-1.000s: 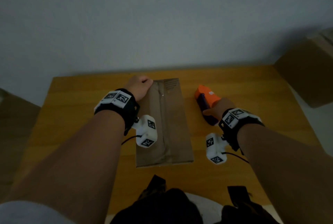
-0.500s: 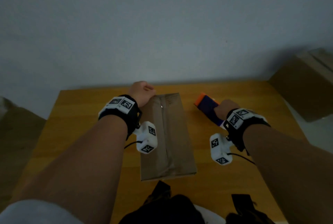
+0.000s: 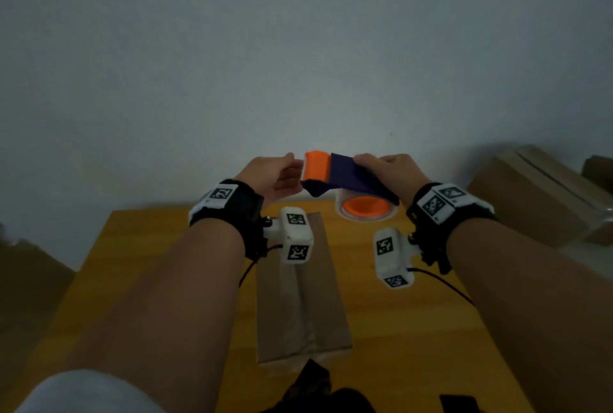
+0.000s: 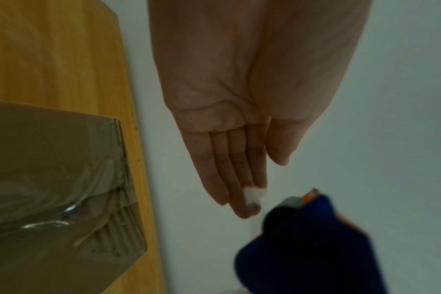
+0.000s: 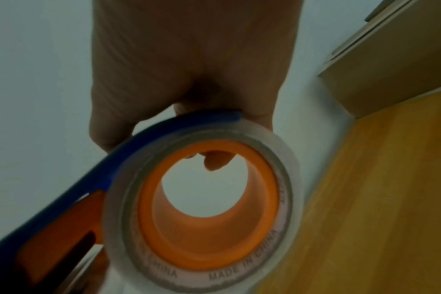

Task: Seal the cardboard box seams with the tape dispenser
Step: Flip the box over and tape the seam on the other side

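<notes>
Wall (image 3: 298, 47): plain pale grey, fills the upper half of the head view
Table (image 3: 414, 329): yellow-orange wood, spreads across the lower half
Stacked cartons (image 3: 537, 200): brown, at the right edge of the frame, beside the table
Cardboard box (image 3: 298, 299): flat and brown, lies on the table at lower centre, a glossy strip of clear tape along its middle seam; in the left wrist view the taped end shows at lower left
Tape dispenser (image 3: 345, 178): dark blue body with an orange front piece, held up off the table at centre frame, above the far end of the box
Tape roll (image 5: 207, 208): clear tape on an orange core; "MADE IN CHINA" is printed round its side, other lettering too blurred to read
Right hand (image 3: 388, 170): fingers curled over the blue body, gripping it from the right
Left hand (image 3: 272, 173): fingers nearly straight, tips at the orange end; whether they pinch the tape end cannot be told
Wrist bands: black, with white blocks bearing black square code marks
</notes>
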Available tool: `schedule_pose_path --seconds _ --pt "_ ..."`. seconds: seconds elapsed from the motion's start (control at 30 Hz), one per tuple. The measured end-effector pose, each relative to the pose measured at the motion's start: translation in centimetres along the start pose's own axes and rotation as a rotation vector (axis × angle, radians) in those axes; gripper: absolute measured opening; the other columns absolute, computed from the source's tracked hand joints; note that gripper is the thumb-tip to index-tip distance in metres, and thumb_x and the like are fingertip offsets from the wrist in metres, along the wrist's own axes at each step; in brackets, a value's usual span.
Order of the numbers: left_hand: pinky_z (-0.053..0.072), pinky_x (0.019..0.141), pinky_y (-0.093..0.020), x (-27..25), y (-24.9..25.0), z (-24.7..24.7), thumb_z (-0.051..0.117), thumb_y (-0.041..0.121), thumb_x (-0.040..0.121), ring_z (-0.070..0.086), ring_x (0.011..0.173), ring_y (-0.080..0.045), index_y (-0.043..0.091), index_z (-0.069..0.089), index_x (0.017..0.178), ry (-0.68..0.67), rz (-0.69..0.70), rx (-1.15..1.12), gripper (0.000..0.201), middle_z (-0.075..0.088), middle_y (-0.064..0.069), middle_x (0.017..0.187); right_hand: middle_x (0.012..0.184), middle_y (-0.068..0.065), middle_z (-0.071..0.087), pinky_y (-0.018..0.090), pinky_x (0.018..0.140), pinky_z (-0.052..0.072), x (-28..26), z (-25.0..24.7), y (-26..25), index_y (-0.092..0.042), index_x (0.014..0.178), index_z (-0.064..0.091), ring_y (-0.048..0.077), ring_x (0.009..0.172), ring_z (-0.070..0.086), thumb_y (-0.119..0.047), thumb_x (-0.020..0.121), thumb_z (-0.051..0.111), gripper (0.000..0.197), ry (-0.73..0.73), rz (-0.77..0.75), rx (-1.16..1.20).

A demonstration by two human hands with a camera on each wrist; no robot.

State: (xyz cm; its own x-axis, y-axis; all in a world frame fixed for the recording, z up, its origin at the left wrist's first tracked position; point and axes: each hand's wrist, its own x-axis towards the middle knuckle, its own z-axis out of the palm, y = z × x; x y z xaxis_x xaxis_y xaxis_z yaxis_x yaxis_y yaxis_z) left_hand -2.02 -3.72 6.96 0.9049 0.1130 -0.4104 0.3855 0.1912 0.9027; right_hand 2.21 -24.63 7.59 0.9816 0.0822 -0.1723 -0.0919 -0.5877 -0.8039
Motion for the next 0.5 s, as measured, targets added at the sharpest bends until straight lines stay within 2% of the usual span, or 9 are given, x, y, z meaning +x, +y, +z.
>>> schedule_pose_path --seconds 0.13,0.2,0.27,0.3,0.37,0.43,0.5 --pt "0.053 0.078 -0.025 -0.7 -0.2 -0.5 0.052 0.019 0.096 0.064 0.086 -0.018 0.007 0.065 0.095 -0.029 0.010 -0.025 0.017 0.067 -0.008 0.093 0.056 0.007 0.048 0.028 0.055 0.033 -0.5 0.5 0.1 -0.011 0.055 0.051 0.022 0.052 0.044 -0.052 0.080 0.062 0.049 -0.004 -0.008 -0.003" --pt "0.054 0.074 -0.021 -0.9 -0.5 -0.7 0.054 0.015 0.095 0.064 0.089 -0.017 0.004 0.065 0.106 -0.030 0.003 -0.049 0.019 0.068 -0.007 0.095 0.055 0.007 0.045 0.029 0.055 0.031 -0.7 0.6 -0.1 -0.014 0.050 0.045 0.022 0.050 0.041 -0.052 0.080 0.062 0.051 -0.008 -0.020 0.011" --pt "0.054 0.072 -0.017 -0.9 -0.8 -1.0 0.054 0.015 0.095 0.064 0.089 -0.012 0.002 0.062 0.118 -0.039 -0.018 -0.066 0.027 0.068 -0.005 0.097 0.059 0.010 0.048 0.030 0.058 0.032 -0.8 0.8 -0.1 -0.012 0.053 0.047 0.023 0.055 0.044 -0.052 0.080 0.062 0.050 -0.013 -0.032 0.024" --pt "0.052 0.073 -0.017 -0.9 -0.8 -1.0 0.053 0.017 0.095 0.062 0.088 -0.011 0.003 0.062 0.117 -0.048 -0.041 -0.071 0.027 0.067 -0.004 0.096 0.063 0.013 0.051 0.031 0.060 0.034 -0.8 0.9 -0.1 -0.011 0.057 0.050 0.023 0.058 0.047 -0.052 0.079 0.062 0.049 -0.018 -0.037 0.034" --pt "0.049 0.074 -0.020 -1.1 -0.6 -1.3 0.053 0.020 0.095 0.059 0.083 -0.011 0.005 0.064 0.099 -0.054 -0.117 -0.079 0.019 0.065 -0.003 0.088 0.068 0.014 0.054 0.032 0.063 0.036 -0.8 1.1 -0.2 -0.010 0.062 0.054 0.023 0.063 0.050 -0.053 0.079 0.062 0.047 -0.030 -0.051 0.050" --pt "0.047 0.070 -0.021 -1.3 -0.4 -1.4 0.052 0.021 0.095 0.056 0.077 -0.012 0.007 0.061 0.084 -0.054 -0.177 -0.064 0.020 0.063 -0.003 0.078 0.069 0.014 0.055 0.033 0.064 0.036 -0.7 1.3 -0.2 -0.010 0.064 0.056 0.024 0.064 0.051 -0.053 0.078 0.062 0.046 -0.041 -0.059 0.053" --pt "0.047 0.067 -0.021 -1.4 -0.5 -1.5 0.050 0.018 0.096 0.055 0.075 -0.011 0.008 0.059 0.082 -0.037 -0.188 -0.058 0.020 0.060 -0.003 0.080 0.070 0.014 0.058 0.033 0.065 0.038 -0.5 1.4 0.0 -0.010 0.065 0.059 0.024 0.065 0.053 -0.055 0.076 0.063 0.046 -0.051 -0.059 0.070"
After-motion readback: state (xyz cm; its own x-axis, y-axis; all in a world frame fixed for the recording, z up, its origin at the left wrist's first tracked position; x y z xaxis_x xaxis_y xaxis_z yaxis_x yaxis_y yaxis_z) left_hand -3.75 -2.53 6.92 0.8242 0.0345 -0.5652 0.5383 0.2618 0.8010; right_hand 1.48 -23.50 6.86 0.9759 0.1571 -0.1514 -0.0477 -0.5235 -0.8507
